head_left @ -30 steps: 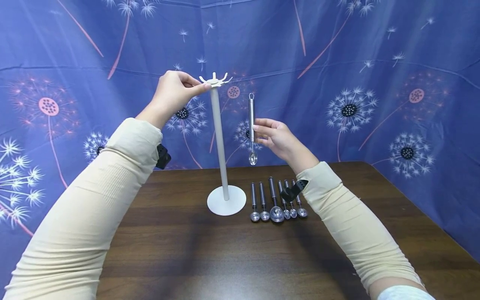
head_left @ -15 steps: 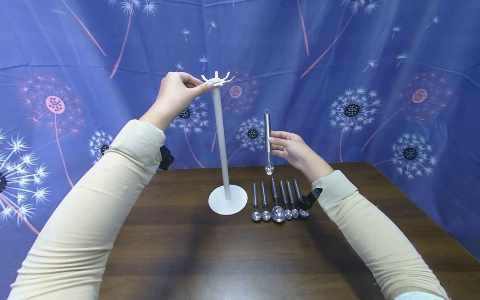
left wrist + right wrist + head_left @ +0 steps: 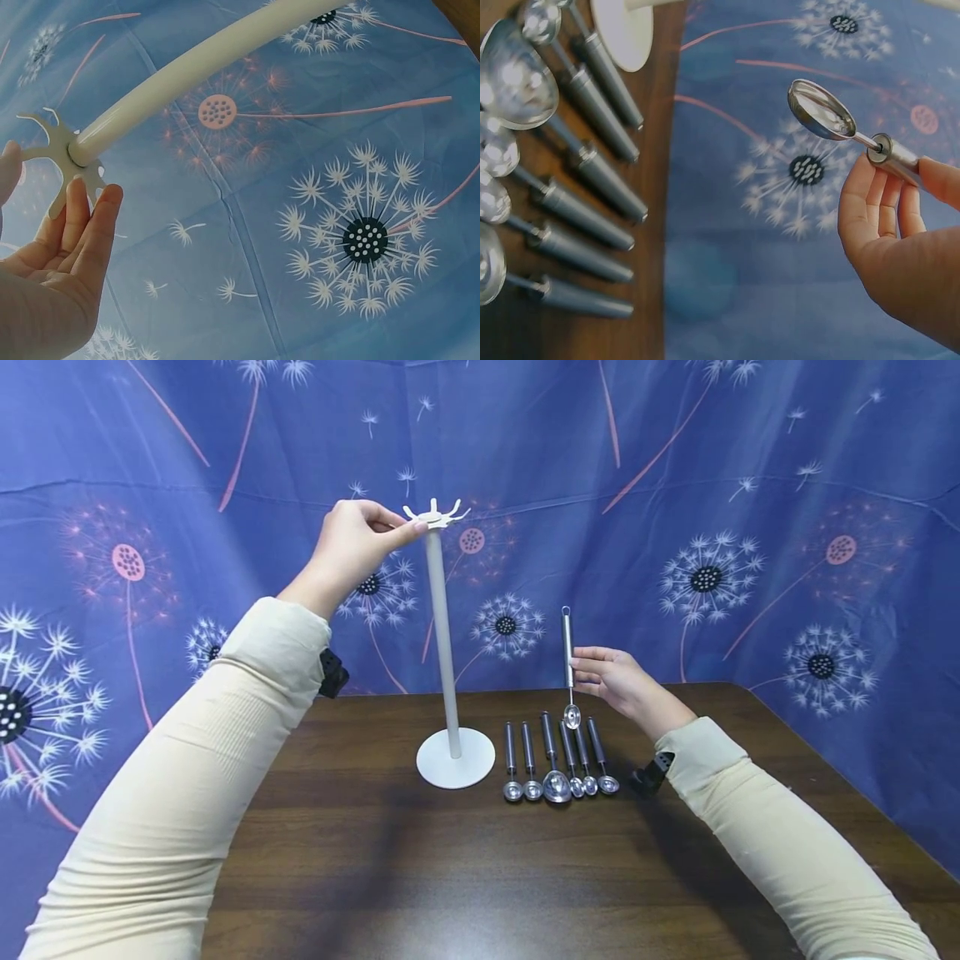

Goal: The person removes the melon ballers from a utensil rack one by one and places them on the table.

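Note:
My left hand (image 3: pixel 360 547) pinches the hooked top (image 3: pixel 435 517) of a tall white stand (image 3: pixel 442 635), thumb in front. The left wrist view shows the fingers (image 3: pixel 97 232) at the prongs. A small steel scoop (image 3: pixel 567 647) with an oval bowl and a hanging loop hangs upright from my right hand (image 3: pixel 618 681), which pinches its handle between thumb and fingers. The right wrist view shows its bowl (image 3: pixel 821 109) free of the hand. Below and to the left of it, several steel scoops (image 3: pixel 557 787) lie in a row on the table, handles pointing away.
The stand's round white base (image 3: pixel 431 760) rests on the dark wooden table (image 3: pixel 465 877), left of the row. A blue cloth (image 3: pixel 570 443) with dandelion prints hangs behind the table's far edge.
My right hand has moved right and down with the scoop, away from the stand's top toward the row. The left hand has stayed on the stand.

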